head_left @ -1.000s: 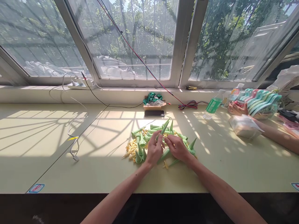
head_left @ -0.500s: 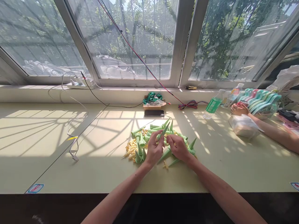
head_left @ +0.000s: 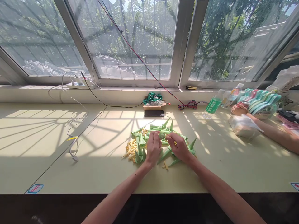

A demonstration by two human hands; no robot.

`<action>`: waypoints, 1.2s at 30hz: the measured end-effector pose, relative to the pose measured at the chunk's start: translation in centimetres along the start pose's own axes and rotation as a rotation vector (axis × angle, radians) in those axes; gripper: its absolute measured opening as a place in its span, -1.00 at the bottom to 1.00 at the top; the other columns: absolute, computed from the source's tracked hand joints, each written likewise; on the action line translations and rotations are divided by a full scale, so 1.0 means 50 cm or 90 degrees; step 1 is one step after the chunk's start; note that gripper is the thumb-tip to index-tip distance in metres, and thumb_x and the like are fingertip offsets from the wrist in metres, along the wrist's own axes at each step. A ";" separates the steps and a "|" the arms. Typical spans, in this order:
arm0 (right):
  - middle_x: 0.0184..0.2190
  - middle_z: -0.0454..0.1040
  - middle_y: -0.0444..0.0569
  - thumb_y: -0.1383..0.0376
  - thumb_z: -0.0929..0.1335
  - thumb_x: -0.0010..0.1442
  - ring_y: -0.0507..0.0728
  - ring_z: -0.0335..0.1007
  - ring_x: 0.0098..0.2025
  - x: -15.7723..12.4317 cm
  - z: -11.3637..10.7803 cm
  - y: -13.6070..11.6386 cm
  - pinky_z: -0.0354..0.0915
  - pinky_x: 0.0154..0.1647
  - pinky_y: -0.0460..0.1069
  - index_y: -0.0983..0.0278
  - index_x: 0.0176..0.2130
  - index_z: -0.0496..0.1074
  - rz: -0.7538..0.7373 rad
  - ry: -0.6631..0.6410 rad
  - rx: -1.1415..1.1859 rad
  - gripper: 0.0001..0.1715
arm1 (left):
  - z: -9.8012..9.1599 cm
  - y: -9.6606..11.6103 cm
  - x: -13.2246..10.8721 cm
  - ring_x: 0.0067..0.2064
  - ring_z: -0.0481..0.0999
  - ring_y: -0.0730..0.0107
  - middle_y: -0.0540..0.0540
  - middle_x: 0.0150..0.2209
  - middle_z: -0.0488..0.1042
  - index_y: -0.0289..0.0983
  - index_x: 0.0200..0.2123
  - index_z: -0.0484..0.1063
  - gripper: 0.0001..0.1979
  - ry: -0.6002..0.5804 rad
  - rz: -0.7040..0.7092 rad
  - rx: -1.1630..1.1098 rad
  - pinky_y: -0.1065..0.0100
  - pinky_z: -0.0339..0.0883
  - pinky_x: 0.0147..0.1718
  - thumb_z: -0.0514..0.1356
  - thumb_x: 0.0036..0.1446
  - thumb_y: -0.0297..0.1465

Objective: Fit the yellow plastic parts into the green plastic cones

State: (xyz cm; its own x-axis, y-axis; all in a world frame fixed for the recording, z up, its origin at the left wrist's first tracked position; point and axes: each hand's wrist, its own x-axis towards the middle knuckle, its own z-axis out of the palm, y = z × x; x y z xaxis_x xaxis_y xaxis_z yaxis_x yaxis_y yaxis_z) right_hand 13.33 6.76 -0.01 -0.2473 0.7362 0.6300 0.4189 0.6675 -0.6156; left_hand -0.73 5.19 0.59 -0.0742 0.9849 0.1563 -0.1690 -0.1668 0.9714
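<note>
My left hand (head_left: 154, 149) is closed on a green plastic cone (head_left: 161, 136), whose round end now faces me. Close beside it my right hand (head_left: 178, 145) has its thumb and fingers pinched together near the cone. A bit of yellow shows by those fingertips, but I cannot tell whether it is held. Under and around both hands lies a pile of green cones (head_left: 139, 152) and small yellow plastic pieces (head_left: 131, 146). One yellow cross-shaped piece (head_left: 165, 165) lies apart, toward the front.
Behind the pile are a black phone (head_left: 154, 113) and a small box with green ribbon (head_left: 153, 99). A green-labelled bottle (head_left: 213, 105), a bagged container (head_left: 244, 126) and teal hangers (head_left: 263, 101) stand to the right, beside another person's arm (head_left: 275, 130). A white cable (head_left: 73, 149) lies left.
The cone in my left hand has turned from pointing up and away to end-on toward me, and the left fingers have curled over. My right hand has barely shifted.
</note>
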 end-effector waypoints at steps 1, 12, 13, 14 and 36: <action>-0.50 0.28 -0.13 0.23 0.16 0.44 0.04 0.16 -0.48 -0.001 0.001 -0.001 0.13 -0.43 -0.05 0.23 -0.40 0.26 -0.020 -0.017 0.005 -0.64 | 0.001 0.003 -0.001 -0.62 0.10 0.53 0.06 -0.56 0.13 -0.22 -0.21 0.32 -0.63 0.001 -0.012 -0.002 0.47 -0.02 -0.71 0.04 0.29 -0.02; -0.50 0.30 -0.13 0.23 0.16 0.44 0.05 0.19 -0.48 -0.001 0.006 0.002 0.14 -0.43 -0.05 0.22 -0.40 0.26 -0.020 0.008 -0.002 -0.64 | -0.001 0.011 -0.002 -0.62 0.11 0.53 0.04 -0.55 0.17 -0.24 -0.30 0.34 -0.63 -0.027 -0.044 -0.010 0.48 -0.03 -0.73 0.10 0.24 -0.02; -0.50 0.30 -0.13 0.23 0.16 0.44 0.05 0.19 -0.48 -0.001 0.006 0.002 0.14 -0.43 -0.05 0.22 -0.40 0.26 -0.018 0.010 -0.004 -0.65 | -0.001 0.010 -0.002 -0.62 0.11 0.53 0.04 -0.56 0.16 -0.23 -0.30 0.34 -0.63 -0.028 -0.044 -0.009 0.48 -0.04 -0.73 0.10 0.24 -0.02; -0.50 0.30 -0.13 0.23 0.16 0.44 0.05 0.19 -0.48 -0.001 0.007 0.002 0.14 -0.42 -0.05 0.22 -0.40 0.26 -0.016 0.011 -0.006 -0.64 | -0.002 0.009 -0.002 -0.63 0.10 0.53 0.05 -0.57 0.15 -0.23 -0.30 0.34 -0.62 -0.030 -0.044 -0.005 0.48 -0.06 -0.74 0.09 0.25 -0.02; -0.51 0.27 -0.14 0.18 0.16 0.44 0.04 0.16 -0.49 -0.001 0.008 0.011 0.13 -0.43 -0.05 0.23 -0.41 0.26 0.007 0.000 -0.007 -0.62 | -0.013 -0.001 0.007 -0.64 0.17 0.56 0.08 -0.58 0.28 -0.24 -0.18 0.31 -0.63 -0.060 -0.057 -0.023 0.53 0.01 -0.75 0.15 0.22 -0.04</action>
State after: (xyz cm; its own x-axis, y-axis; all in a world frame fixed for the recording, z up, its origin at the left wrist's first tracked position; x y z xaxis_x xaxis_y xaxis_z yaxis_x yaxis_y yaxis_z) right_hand 13.22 7.11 -0.57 -0.2430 0.7436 0.6229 0.4314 0.6580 -0.6172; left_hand -1.40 5.49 0.48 0.0351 0.9956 0.0870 -0.2062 -0.0779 0.9754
